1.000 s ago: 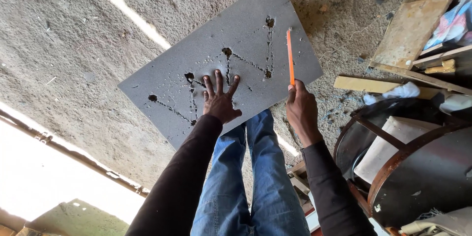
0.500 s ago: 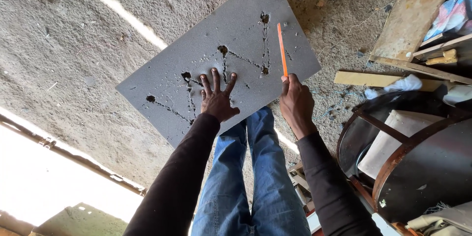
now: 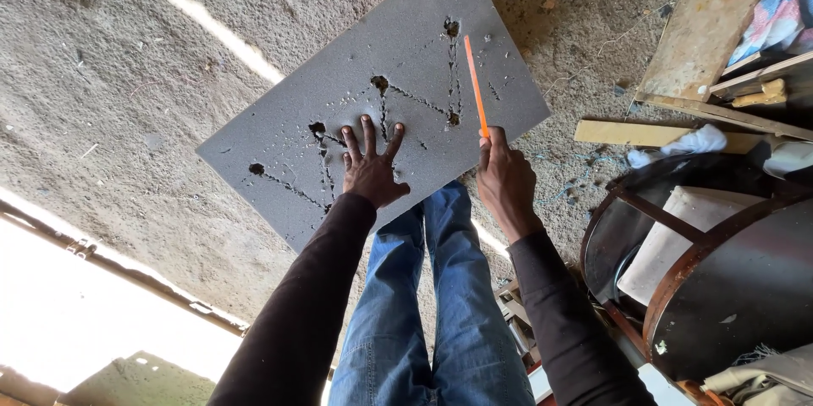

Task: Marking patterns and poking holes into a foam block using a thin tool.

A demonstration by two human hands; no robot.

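1. The left hand (image 3: 373, 171) lies flat and open on the grey board (image 3: 398, 59), fingers spread wide and pointing away from the body. Spread like that, the palm appears to press the sheet down so it does not slide on the rough floor.

2. The right hand (image 3: 505, 179) is closed around the near end of a thin orange rod (image 3: 475, 84). The rod runs out from the fist along the board's surface towards its far edge, lying close beside a scored line. Held low and nearly flat, it looks set for tracing or scratching along the board rather than stabbing into it.

3. The board rests on the ground just beyond the person's knees, turned at an angle so one long edge runs towards the upper right. Dark holes dot its surface, joined by rough gouged lines in a zigzag; the left hand's fingers sit right among these marks, between two of the holes.

4. The person's legs, in blue jeans (image 3: 432, 304), stretch out beneath both arms, so the work sits within easy reach.

5. Around it is a gritty concrete floor (image 3: 127, 76). To the right stand a dark round drum (image 3: 737, 287) with rusty bands, a pale wooden plank (image 3: 652, 133) and a leaning wooden panel (image 3: 703, 29), all well apart from the board.
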